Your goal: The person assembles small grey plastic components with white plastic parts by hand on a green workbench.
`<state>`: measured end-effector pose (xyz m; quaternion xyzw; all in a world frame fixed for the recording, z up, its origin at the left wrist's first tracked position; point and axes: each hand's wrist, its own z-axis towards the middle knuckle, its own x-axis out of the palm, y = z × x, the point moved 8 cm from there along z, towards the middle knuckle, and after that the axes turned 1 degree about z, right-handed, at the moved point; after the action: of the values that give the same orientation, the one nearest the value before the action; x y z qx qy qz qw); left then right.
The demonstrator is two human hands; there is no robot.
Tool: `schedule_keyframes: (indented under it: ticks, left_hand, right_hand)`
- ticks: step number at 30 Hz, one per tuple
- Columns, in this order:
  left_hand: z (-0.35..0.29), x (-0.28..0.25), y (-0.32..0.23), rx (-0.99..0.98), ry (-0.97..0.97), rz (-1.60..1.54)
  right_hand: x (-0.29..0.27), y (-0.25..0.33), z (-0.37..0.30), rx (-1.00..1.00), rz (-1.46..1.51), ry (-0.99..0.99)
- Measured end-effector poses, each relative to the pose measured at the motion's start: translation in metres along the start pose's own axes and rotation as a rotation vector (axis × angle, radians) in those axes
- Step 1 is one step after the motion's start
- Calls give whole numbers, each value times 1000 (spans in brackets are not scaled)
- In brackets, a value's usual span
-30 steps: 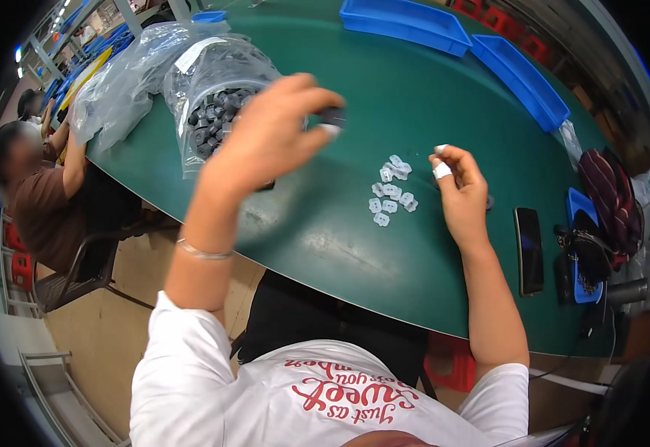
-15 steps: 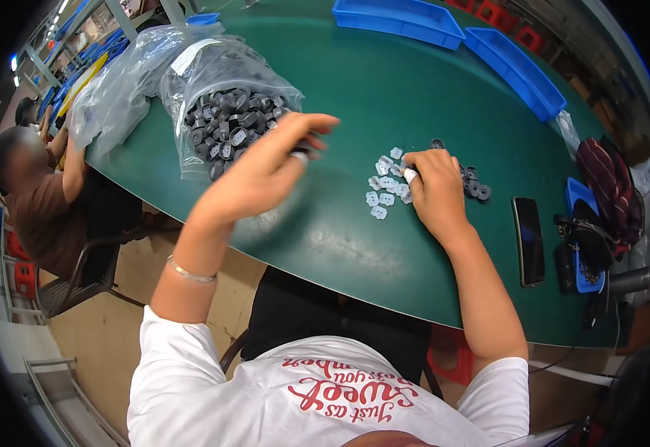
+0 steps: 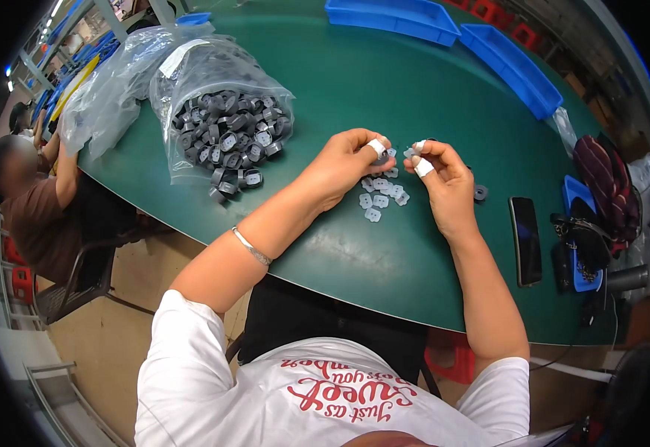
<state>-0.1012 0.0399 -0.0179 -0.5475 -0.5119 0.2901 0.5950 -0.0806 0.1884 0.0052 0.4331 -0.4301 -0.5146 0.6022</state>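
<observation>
Over the middle of the table, my left hand (image 3: 346,165) pinches a small dark grey plastic part (image 3: 384,159), mostly covered by its fingers. Close by on the right, my right hand (image 3: 448,182) holds a small translucent white plastic piece (image 3: 409,153) between thumb and fingertips. White tape wraps fingertips on both hands. Between and below the hands lie several flat translucent pieces with holes (image 3: 373,200). A dark round part (image 3: 480,192) shows beside my right hand, which hides others near it. To the left, an open clear bag (image 3: 163,123) spills many dark grey parts (image 3: 228,138).
A phone (image 3: 524,240) lies on the green table (image 3: 340,257) at right. Blue trays (image 3: 392,21) line the far side. A small blue tray (image 3: 582,272) with a dark cloth (image 3: 604,194) sits far right. Another person (image 3: 34,201) sits at left.
My left hand has come from beside the bag to the right, now with a dark part in its fingers. My right hand has lifted a translucent piece off the pile.
</observation>
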Motion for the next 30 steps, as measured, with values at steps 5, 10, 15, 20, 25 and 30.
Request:
schedule_keyframes:
  ticks: [5, 10, 15, 20, 25, 30]
  left_hand:
    - [-5, 5, 0, 1, 71, -13]
    - [-7, 7, -1, 85, 74, 107]
    - [-9, 9, -9, 252, 70, 288]
    - [-8, 11, -4, 185, 93, 346]
    - [-11, 13, -6, 97, 122, 21]
    - [-10, 13, -4, 39, 86, -52]
  right_hand:
    - [0, -5, 0, 53, 82, -3]
    - [0, -4, -2, 74, 40, -11]
    - [1, 2, -4, 60, -60, -27]
    - [5, 1, -6, 64, -58, -22]
    - [6, -2, -6, 133, -10, 28]
    - [4, -1, -6, 134, 26, 25]
